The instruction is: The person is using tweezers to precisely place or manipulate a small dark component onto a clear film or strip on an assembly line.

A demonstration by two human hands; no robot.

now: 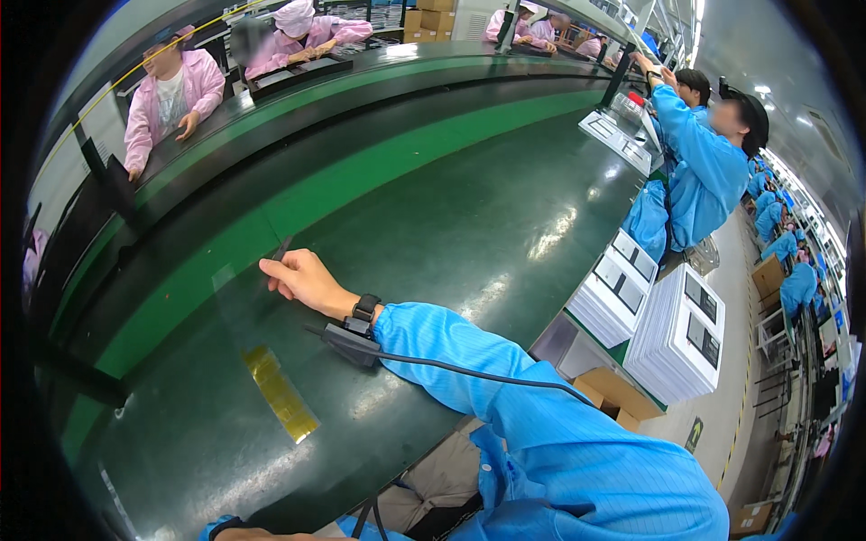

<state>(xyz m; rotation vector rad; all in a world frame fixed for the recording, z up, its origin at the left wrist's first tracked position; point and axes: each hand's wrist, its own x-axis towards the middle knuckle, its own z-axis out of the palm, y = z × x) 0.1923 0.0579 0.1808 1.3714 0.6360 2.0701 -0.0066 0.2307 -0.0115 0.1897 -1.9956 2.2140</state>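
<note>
From my end, right hand [307, 281] is beyond the yellow strip [280, 393] and a bit right of it, fingers curled, apparently pinching a thin dark tool [283, 247]; exact tool type unclear. Strip lies flat on the green surface [406, 234], no hand touching it. Faint clear film [225, 290] seems to run on from the strip's far end, left of the right hand; can't tell if joined. Left hand [271, 536] is nearer me than the strip, cut off at the lower edge, so I can't tell its grip. White stacks [675, 335] sit well right of the strip. Progress, my read: mid-handling, strip laid out, tool in hand and not set down; how much is left I can't judge from this view.
</note>
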